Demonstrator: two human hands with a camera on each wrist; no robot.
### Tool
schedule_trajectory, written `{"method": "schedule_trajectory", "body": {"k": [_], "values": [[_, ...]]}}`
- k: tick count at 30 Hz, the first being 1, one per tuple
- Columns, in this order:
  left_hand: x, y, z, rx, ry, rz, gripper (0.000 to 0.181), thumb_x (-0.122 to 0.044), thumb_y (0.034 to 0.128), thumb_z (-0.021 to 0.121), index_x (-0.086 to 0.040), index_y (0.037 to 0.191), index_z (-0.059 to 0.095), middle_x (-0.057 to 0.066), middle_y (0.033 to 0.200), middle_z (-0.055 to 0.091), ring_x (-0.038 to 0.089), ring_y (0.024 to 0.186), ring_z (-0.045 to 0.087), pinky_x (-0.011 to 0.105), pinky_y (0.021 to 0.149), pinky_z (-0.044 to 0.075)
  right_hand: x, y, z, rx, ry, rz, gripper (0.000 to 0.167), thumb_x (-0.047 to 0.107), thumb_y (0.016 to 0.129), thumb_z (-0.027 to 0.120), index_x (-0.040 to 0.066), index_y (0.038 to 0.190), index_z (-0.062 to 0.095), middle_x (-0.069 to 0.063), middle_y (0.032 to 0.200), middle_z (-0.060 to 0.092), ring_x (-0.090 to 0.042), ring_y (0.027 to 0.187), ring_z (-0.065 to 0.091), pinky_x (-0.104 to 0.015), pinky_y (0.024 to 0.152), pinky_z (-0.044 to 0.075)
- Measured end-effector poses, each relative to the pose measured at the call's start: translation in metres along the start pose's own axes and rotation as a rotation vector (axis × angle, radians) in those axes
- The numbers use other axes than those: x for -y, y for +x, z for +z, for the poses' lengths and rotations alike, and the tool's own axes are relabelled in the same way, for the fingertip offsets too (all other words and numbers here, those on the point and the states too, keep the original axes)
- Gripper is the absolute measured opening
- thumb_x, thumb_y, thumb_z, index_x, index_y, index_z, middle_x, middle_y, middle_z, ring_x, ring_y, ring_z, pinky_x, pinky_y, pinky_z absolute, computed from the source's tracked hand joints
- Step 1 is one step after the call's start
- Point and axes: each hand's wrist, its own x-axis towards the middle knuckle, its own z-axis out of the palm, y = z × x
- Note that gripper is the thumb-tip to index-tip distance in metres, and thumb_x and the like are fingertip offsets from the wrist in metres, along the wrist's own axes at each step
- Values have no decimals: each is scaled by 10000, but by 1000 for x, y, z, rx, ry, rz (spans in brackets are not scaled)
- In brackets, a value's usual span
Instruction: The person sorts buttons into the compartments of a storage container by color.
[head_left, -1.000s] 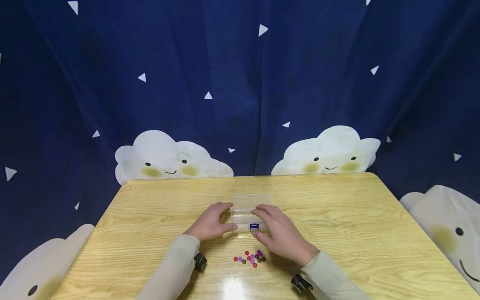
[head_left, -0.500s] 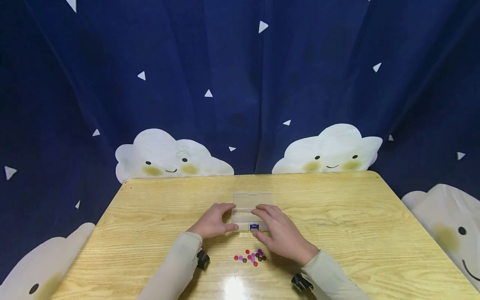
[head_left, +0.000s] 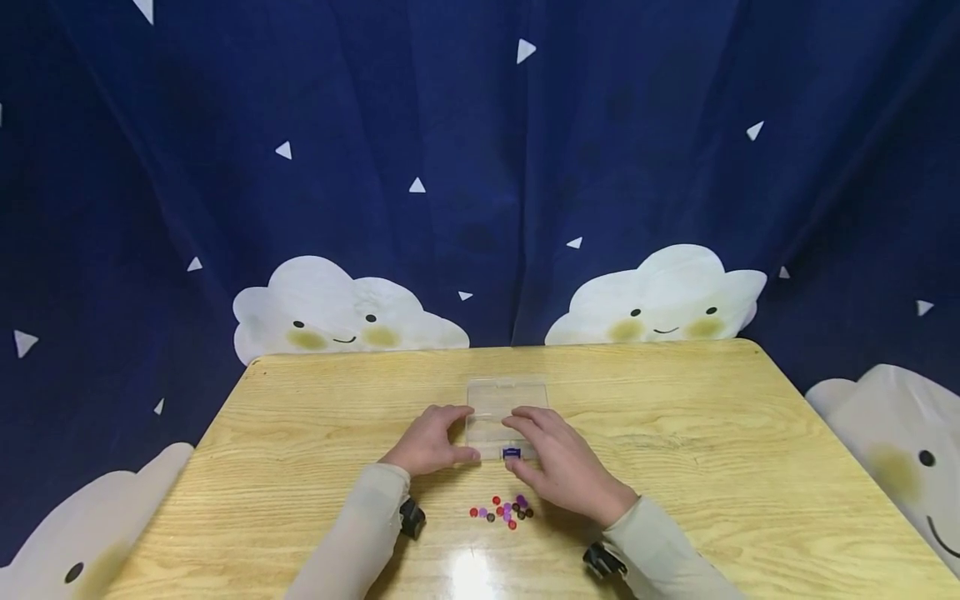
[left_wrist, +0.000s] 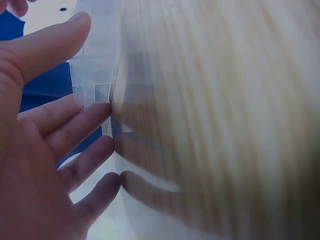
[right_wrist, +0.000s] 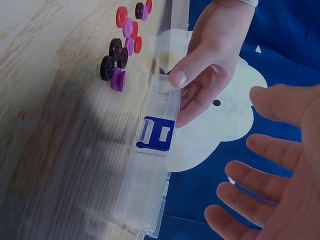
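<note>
A clear plastic box point(head_left: 487, 429) with a blue latch point(right_wrist: 156, 134) on its front lies on the wooden table, its clear lid point(head_left: 506, 396) folded back. My left hand point(head_left: 433, 440) is at the box's left end, holding it with the thumb at the front corner and the fingers round the side. My right hand point(head_left: 558, 462) hovers by the right front of the box. In the right wrist view its fingers point(right_wrist: 247, 202) are spread, apart from the box and holding nothing. Small round red, purple and black buttons point(head_left: 500, 511) lie loosely in front of the box.
The wooden table point(head_left: 315, 408) reaches back to a dark blue curtain point(head_left: 480, 167) with white clouds and triangles. Black wrist cameras sit on both forearms, the right one point(head_left: 603, 560) near the front edge of view.
The left hand has shifted slightly to the right along with the box's end. The box's front face and latch look shorter now. The right hand stays nearly still.
</note>
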Motion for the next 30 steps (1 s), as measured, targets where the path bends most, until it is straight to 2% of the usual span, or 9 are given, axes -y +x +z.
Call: {"method": "schedule_trajectory", "body": {"k": [11,20,30], "values": [[2,2,1,0,-27,-17,737,-382,787,830,-128,1417,545,86,1362,612,290,1227,542,492,1064,469,-5,-9,-6,22,-40,-39,501,311,878,733,110,1320,610,-94,1369,591,-268,1275,560,-463,1053,497],[1,3,0,32,-120,-16,759,-317,807,826,-62,1444,503,150,1464,536,370,1383,468,518,1147,400,-11,-20,-8,58,-57,-43,476,320,896,718,107,1310,617,-134,1359,599,-298,1264,571,-493,1043,498],[-1,2,-1,54,-146,-25,768,-283,808,828,-54,1456,485,160,1465,531,370,1377,476,513,1139,411,-13,-26,-10,64,-60,-47,483,317,887,728,105,1308,622,-116,1361,598,-287,1257,578,-481,1027,511]]}}
